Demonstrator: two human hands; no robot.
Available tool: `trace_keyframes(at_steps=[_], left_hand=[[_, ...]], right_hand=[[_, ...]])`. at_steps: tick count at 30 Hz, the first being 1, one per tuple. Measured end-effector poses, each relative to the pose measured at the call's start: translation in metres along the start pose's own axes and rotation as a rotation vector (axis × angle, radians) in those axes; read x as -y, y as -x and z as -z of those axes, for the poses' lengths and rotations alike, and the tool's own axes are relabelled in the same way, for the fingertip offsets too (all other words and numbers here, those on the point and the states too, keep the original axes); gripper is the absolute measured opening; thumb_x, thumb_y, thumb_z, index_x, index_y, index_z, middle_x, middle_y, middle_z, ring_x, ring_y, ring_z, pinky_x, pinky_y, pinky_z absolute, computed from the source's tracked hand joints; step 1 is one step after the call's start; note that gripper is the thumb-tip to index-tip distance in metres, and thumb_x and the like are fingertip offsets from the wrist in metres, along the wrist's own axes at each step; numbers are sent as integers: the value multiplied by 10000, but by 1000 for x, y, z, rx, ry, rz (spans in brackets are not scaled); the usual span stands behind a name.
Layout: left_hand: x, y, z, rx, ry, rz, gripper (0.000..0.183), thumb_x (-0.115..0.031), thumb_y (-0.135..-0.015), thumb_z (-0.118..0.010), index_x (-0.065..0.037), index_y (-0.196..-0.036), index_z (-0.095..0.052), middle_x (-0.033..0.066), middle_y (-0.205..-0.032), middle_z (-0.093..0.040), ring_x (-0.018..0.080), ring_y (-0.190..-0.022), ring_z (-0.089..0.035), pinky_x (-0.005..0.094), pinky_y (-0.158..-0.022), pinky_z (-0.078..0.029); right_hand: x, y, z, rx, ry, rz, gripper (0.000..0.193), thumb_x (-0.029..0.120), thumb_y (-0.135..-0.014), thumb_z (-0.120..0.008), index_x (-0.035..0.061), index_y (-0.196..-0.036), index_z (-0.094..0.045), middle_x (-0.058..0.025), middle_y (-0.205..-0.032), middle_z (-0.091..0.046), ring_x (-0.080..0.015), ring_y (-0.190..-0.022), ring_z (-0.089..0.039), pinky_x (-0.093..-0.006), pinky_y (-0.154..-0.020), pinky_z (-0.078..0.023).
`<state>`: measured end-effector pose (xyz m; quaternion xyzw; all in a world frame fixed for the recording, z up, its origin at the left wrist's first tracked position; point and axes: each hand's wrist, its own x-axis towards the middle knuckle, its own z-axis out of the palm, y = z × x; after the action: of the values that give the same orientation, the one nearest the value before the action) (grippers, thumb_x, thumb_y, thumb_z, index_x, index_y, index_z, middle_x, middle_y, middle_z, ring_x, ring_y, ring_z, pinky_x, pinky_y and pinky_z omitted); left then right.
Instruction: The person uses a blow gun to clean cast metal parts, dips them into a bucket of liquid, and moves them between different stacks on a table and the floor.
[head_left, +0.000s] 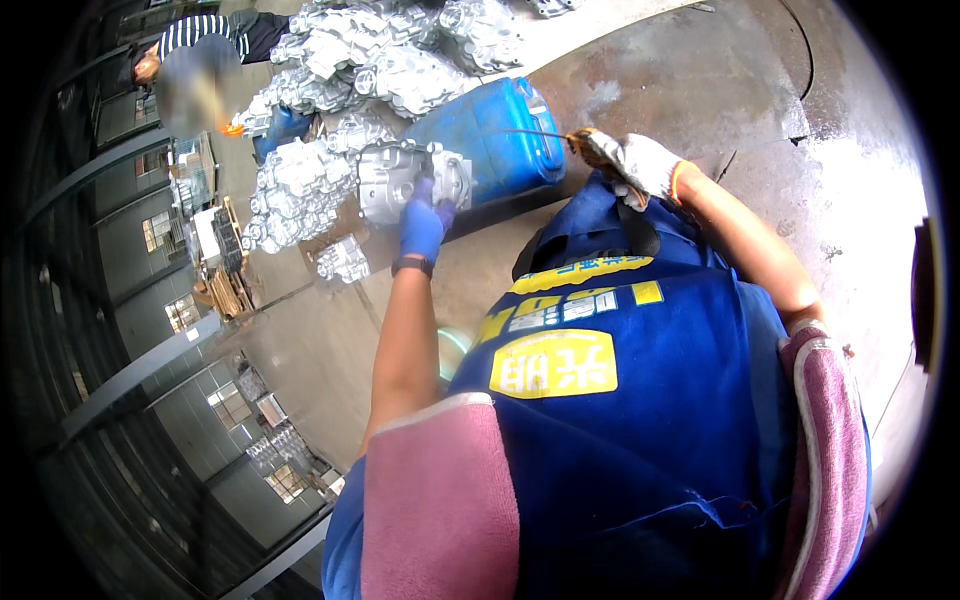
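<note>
Left hand (425, 222): I see it in a blue-violet glove with a dark band (412, 265) at the wrist, fingers against the near side of the grey casting – I can't tell whether they are clasped or only resting there.
Grey casting (385, 187): ahead of the apron, left of the blue drum and overlapping it in my view; I can't make out whether they touch.
Right hand (635, 168): white glove with orange cuff, soiled at the fingers, closed around a thin rod.
Thin rod (535, 132): it points left from the fist, its far end in front of the drum – well apart from the casting.
Blue drum (490, 130): between the casting and my right hand.
Piled castings (400, 75): heaped beyond and to the left.
Apron (660, 340): blue with yellow patches, between pink sleeves (440, 500).
Co-worker (195, 32): striped top, upper left.
</note>
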<state>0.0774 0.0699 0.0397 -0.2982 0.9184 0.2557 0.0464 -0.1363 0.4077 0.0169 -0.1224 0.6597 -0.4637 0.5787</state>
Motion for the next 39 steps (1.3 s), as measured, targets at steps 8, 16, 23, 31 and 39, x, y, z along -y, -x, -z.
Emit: trace_keyframes(at_steps=[8, 16, 23, 31, 39], left_hand=[[10, -13, 6, 133, 141, 108, 382, -40, -850, -580, 23, -1225, -539, 155, -922, -658, 200, -692, -655, 330, -533, -513], [0, 9, 39, 128, -153, -56, 234, -80, -816, -643, -51, -1044, -687, 139, -937, -704, 229, -833, -671, 345, -754, -516], [19, -15, 38, 123, -539, -187, 377, 10, -735, -535, -86, -1056, -710, 191, -964, -688, 326, -888, -669, 383, -813, -515], [30, -21, 39, 154, -451, -160, 375, -25, -727, -568, -110, -1066, -705, 196, -988, -679, 337, -935, -652, 386, -847, -501], [17, -16, 38, 157, -465, -149, 332, -64, -759, -595, -123, -1068, -704, 199, -990, -674, 345, -941, -646, 391, -837, -502]], right_hand=[[-26, -10, 15, -12, 108, 295, 578, 505, -988, -327, 14, -934, -627, -97, -698, -654, -191, -577, -642, -313, -584, -522], [-19, -4, 2, 163, -596, -66, 471, 484, -980, -411, 64, -877, -594, -48, -665, -570, -154, -511, -557, -305, -466, -471], [-29, -36, -14, 397, -651, -99, 476, 511, -978, -397, 97, -821, -572, -57, -618, -546, -184, -503, -537, -327, -464, -429], [-29, -40, -29, 313, -557, -150, 491, 532, -969, -386, 111, -802, -573, -53, -621, -547, -185, -496, -526, -336, -466, -422], [-31, -40, -36, 346, -575, -179, 471, 501, -980, -386, 113, -777, -559, -49, -609, -546, -173, -469, -518, -314, -426, -398]])
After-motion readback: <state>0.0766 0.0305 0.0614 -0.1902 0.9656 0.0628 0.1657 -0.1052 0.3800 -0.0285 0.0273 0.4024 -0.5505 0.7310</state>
